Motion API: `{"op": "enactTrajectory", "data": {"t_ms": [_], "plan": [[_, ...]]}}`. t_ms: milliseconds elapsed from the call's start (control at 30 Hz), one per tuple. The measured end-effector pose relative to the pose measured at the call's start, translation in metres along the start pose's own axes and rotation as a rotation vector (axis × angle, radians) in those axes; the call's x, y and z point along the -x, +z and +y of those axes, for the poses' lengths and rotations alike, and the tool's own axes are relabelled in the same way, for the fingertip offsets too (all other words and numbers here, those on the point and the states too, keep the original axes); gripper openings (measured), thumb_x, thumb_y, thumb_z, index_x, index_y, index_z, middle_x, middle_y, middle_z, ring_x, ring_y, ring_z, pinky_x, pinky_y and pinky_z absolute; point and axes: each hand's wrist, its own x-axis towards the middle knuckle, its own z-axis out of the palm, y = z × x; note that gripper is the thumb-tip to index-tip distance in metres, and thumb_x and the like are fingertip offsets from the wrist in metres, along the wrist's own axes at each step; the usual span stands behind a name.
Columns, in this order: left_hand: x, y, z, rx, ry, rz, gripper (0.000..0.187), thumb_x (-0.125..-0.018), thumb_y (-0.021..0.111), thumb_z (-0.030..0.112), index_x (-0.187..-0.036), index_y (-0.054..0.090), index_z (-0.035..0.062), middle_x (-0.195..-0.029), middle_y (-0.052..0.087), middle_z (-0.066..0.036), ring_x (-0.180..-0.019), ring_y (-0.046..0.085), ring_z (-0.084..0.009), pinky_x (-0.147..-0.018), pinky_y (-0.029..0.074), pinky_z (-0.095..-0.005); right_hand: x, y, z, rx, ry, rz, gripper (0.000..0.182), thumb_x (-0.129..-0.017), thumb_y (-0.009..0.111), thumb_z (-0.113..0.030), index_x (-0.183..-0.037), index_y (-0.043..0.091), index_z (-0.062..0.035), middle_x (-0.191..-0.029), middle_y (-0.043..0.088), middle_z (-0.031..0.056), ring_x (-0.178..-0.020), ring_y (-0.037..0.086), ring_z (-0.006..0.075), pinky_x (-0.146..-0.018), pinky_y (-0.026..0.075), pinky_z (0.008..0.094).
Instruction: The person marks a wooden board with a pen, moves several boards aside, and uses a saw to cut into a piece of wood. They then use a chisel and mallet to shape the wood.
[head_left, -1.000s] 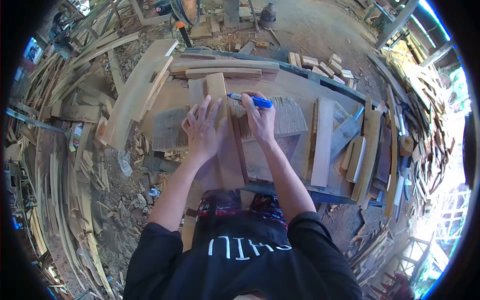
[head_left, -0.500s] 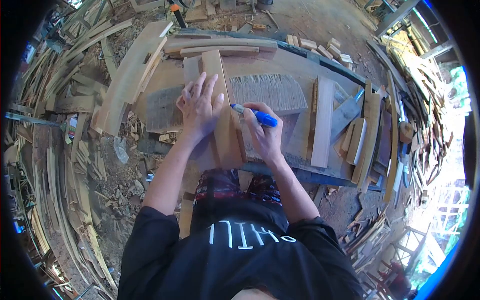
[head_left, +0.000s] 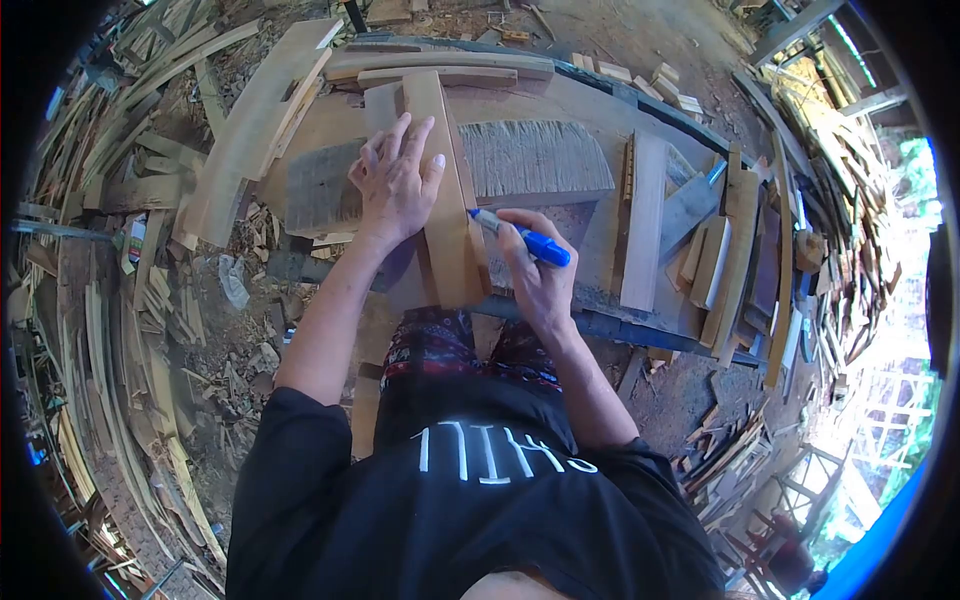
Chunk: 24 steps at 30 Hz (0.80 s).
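My right hand (head_left: 540, 275) grips a blue-and-white marker pen (head_left: 541, 247), its tip at the right edge of a long wooden plank (head_left: 455, 250). The plank lies lengthwise before me, across a darker weathered board (head_left: 540, 165). My left hand (head_left: 397, 190) rests on the plank, fingers stretched out and thumb apart. Beside the plank, partly under that hand, is a thinner pale board (head_left: 382, 105). Any line from the pen is too small to make out.
All this lies on a low worktable (head_left: 590, 265). Wooden pieces (head_left: 645, 220) stand at its right, long strips (head_left: 440, 75) along its far edge. A wide board (head_left: 250, 130) leans at the left. Scrap wood piles (head_left: 120, 330) and shavings cover the ground.
The pen tip has slid along the plank's right edge toward me, with my right hand following. My left hand stays on the plank. The whole view has shifted slightly.
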Motion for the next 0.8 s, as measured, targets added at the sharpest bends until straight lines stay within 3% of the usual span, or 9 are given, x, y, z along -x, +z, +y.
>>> {"op": "enactTrajectory", "data": {"t_ms": [200, 533, 800], "plan": [[-0.001, -0.001, 0.0, 0.05, -0.002, -0.004, 0.053, -0.092, 0.051, 0.035, -0.143, 0.042, 0.0242, -0.151, 0.033, -0.009, -0.131, 0.032, -0.0361, -0.108, 0.023, -0.0546, -0.016, 0.008, -0.01, 0.071, -0.053, 0.013, 0.02, -0.086, 0.067, -0.014, -0.103, 0.067, -0.0028, -0.089, 0.067, 0.016, -0.08, 0.064, 0.0266, -0.074, 0.051, 0.0337], [0.001, -0.006, 0.005, 0.001, -0.027, -0.006, 0.053, -0.093, 0.05, 0.036, -0.144, 0.04, 0.027, -0.148, 0.037, -0.012, -0.131, 0.032, -0.0355, -0.105, 0.022, -0.0567, -0.013, 0.011, -0.008, 0.113, -0.137, 0.022, 0.023, -0.084, 0.069, -0.013, -0.104, 0.067, -0.0028, -0.09, 0.067, 0.0164, -0.083, 0.065, 0.0281, -0.076, 0.051, 0.0352], [0.001, -0.005, 0.005, -0.017, -0.016, 0.014, 0.055, -0.091, 0.052, 0.037, -0.143, 0.042, 0.0229, -0.144, 0.041, -0.013, -0.131, 0.033, -0.0342, -0.104, 0.022, -0.0544, -0.016, 0.01, -0.01, 0.072, -0.08, 0.009, 0.022, -0.084, 0.069, -0.014, -0.103, 0.068, -0.0035, -0.09, 0.067, 0.0155, -0.083, 0.064, 0.0277, -0.077, 0.051, 0.035]]}}
